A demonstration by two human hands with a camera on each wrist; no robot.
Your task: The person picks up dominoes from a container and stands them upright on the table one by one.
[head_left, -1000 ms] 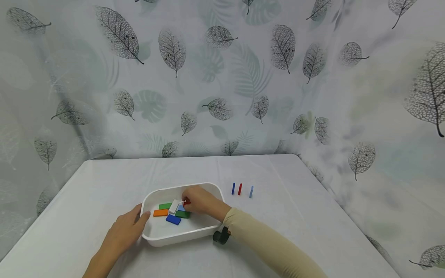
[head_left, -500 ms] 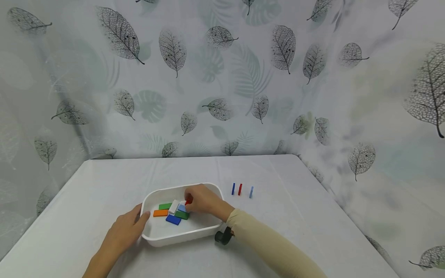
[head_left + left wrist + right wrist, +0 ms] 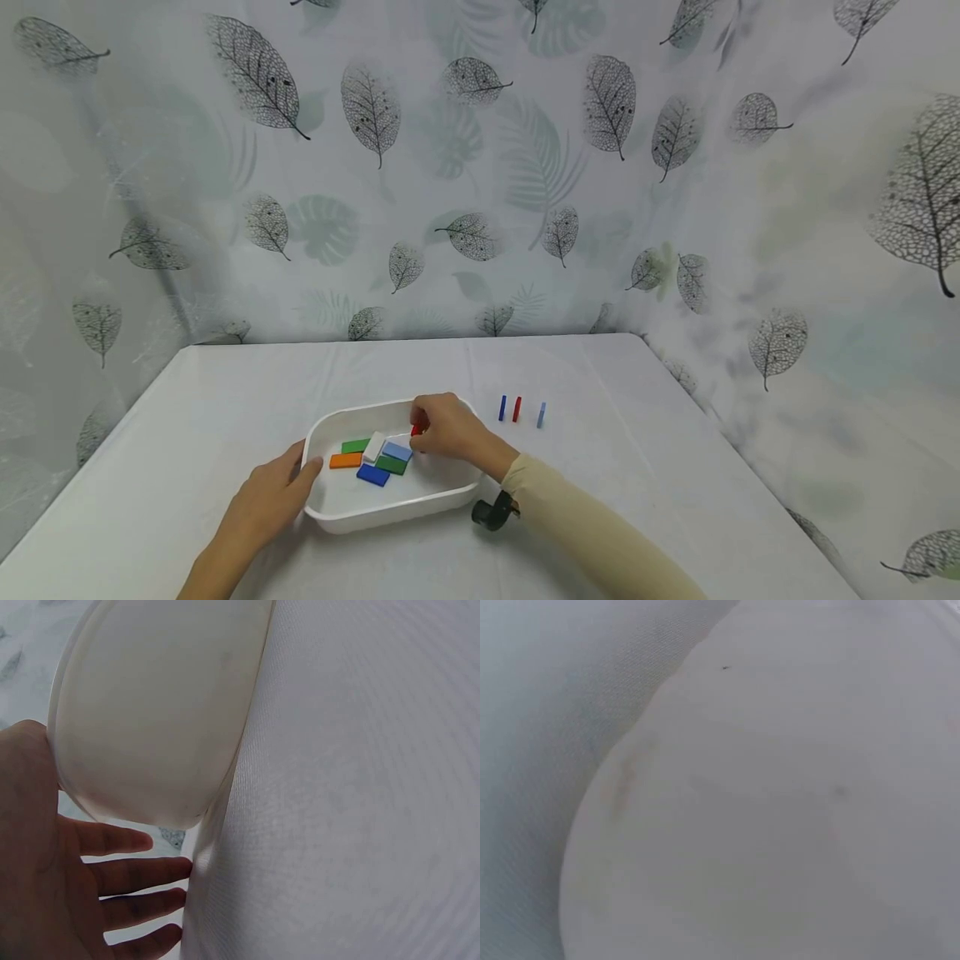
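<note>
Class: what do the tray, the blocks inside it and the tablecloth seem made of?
Tray: probably plastic, satin finish; its wall is smooth and rounded.
Blocks: painted wood or plastic, too small to tell; even, fairly matte colours.
Tablecloth: likely woven fabric, matte; fine ribs show.

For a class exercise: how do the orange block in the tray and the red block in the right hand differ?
The orange block lies flat in the tray; the red block is pinched by the right hand. The orange block shows its broad face; the red block is partly hidden. Both look brightly coloured.
</note>
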